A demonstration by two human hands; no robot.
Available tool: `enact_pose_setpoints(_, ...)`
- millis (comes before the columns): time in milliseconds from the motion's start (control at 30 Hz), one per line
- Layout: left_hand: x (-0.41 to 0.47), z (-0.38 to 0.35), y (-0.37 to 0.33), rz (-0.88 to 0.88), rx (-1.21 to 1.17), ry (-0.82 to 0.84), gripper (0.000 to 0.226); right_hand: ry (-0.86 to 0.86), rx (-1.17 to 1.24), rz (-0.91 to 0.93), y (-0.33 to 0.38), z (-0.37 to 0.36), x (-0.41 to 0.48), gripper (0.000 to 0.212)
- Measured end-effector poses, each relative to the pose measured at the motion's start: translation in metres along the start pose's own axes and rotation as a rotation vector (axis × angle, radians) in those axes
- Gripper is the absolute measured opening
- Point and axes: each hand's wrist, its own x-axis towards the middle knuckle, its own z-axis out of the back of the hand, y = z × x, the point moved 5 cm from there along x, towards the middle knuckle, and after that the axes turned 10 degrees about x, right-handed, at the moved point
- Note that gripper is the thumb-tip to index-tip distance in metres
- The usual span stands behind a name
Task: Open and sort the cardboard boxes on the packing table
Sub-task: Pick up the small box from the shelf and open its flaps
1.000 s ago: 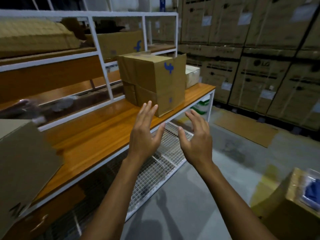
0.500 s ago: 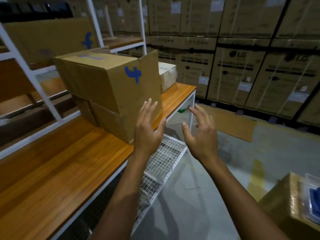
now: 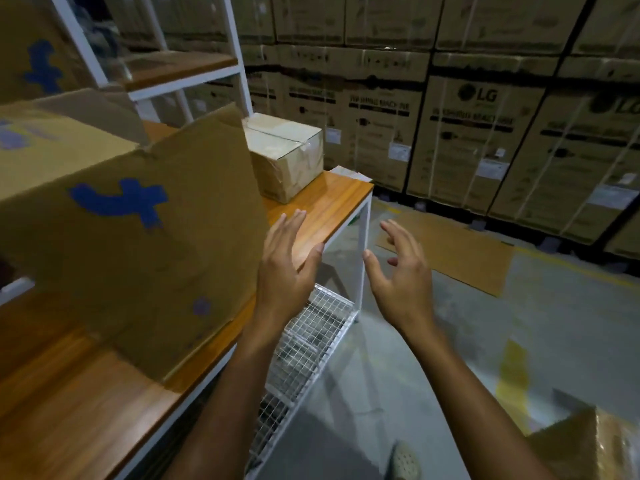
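A large brown cardboard box [image 3: 138, 244] with a blue mark stands on the wooden packing table [image 3: 322, 216], filling the left of the view, with one flap raised at its right corner. Behind it at the table's far end sits a small taped box [image 3: 287, 157]. My left hand [image 3: 287, 268] is open with fingers spread, just right of the large box's near corner and above the table edge, not holding it. My right hand [image 3: 401, 271] hovers open over the floor, past the table's end.
White shelf uprights [image 3: 239, 64] rise behind the table, and a wire mesh shelf [image 3: 304, 344] lies under it. Stacked LG cartons [image 3: 478, 140] wall off the back. A flat cardboard sheet [image 3: 450, 251] lies on the floor and another box [image 3: 588, 445] stands at the lower right.
The view has moved closer and to the right along the table, so the large box looms bigger. Both open hands have travelled toward the table's far end, staying empty.
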Motion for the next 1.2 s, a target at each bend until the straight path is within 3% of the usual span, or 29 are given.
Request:
enact_pose_setpoints(267,0.059,-0.088,0.008,0.244,0.026,-0.036,0.056,0.187,0.041,-0.041,-0.095,0.019,0.110,0.059)
enact_pose_setpoints(467,0.105,-0.126,0.035,0.342,0.121,-0.090,0.056,0.316,0.113,-0.045,-0.144,-0.008,0.179,0.061)
enact_pose_setpoints(833,0.246,-0.164,0.123,0.396,0.297,-0.260,0.050,0.462,0.203,0.007,-0.193,-0.124,0.330,0.057)
enact_pose_setpoints(967,0.298,-0.159,0.156,0.451,0.323,-0.324,0.037,0.581,0.158,0.064,-0.200,-0.169,0.384,0.057)
enact_pose_setpoints(1200,0.373,-0.149,0.185,0.474,0.412,-0.403,0.022,0.782,0.029,0.248,-0.199,-0.254,0.466,0.033)
